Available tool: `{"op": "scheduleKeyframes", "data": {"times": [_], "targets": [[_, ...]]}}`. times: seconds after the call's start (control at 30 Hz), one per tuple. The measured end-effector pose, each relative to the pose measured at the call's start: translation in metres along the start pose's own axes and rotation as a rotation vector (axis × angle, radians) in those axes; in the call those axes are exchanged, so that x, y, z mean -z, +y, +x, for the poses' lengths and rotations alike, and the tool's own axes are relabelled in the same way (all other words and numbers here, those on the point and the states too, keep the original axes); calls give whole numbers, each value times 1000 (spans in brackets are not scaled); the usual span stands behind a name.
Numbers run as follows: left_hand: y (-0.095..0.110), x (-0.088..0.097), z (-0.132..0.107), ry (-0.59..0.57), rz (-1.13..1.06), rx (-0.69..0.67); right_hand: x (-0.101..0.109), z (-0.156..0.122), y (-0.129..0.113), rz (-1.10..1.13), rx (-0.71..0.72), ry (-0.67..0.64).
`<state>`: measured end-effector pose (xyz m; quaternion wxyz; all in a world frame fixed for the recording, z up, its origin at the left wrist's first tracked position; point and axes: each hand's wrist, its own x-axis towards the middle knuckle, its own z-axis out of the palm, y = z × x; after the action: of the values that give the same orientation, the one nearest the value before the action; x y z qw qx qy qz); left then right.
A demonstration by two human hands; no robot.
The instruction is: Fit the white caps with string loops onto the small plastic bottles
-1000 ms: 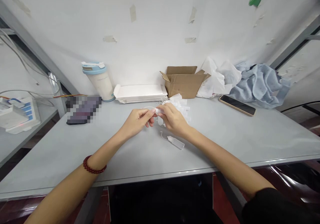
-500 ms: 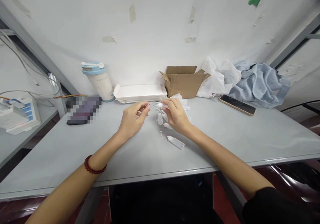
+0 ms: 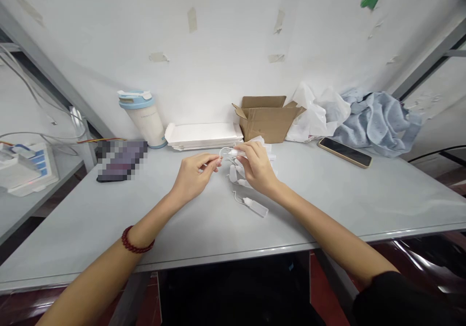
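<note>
Over the middle of the table, my right hand [image 3: 257,165] is closed around a small white plastic dropper bottle [image 3: 232,153], whose nozzle points left. A thin white strap [image 3: 224,149] curves from its neck to my left hand [image 3: 195,174]. The thumb and fingers of that hand pinch the strap's free end; the cap there is mostly hidden. Under and behind my right hand lies a pile of similar bottles [image 3: 233,172], partly covered. Nearer to me, one more dropper bottle [image 3: 256,207] lies on its side with its strap loose.
Along the wall stand a blue-lidded cup [image 3: 145,122], flat white boxes [image 3: 204,134], an open cardboard box [image 3: 269,122], a plastic bag [image 3: 313,114] and a blue cloth [image 3: 378,119]. A phone [image 3: 345,152] lies right, a pixelated dark object [image 3: 125,161] left. The table's front edge [image 3: 233,255] is near me.
My left fingers have come slightly nearer to the bottle's nozzle and closed together more. The strap, flatter before, now bends in a rounder loop. My right hand has hardly moved.
</note>
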<state>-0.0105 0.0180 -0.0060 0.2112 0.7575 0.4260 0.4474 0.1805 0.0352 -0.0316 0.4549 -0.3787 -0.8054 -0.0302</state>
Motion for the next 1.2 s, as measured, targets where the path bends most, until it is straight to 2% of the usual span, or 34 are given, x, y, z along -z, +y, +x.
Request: {"op": "scheduleKeyframes", "data": {"times": [0.13, 1.2], "targets": [[0, -1, 0, -11, 14, -27, -1, -1, -3, 6, 14, -39], [-3, -1, 0, 18, 79, -121, -1, -1, -2, -26, 90, 7]]}}
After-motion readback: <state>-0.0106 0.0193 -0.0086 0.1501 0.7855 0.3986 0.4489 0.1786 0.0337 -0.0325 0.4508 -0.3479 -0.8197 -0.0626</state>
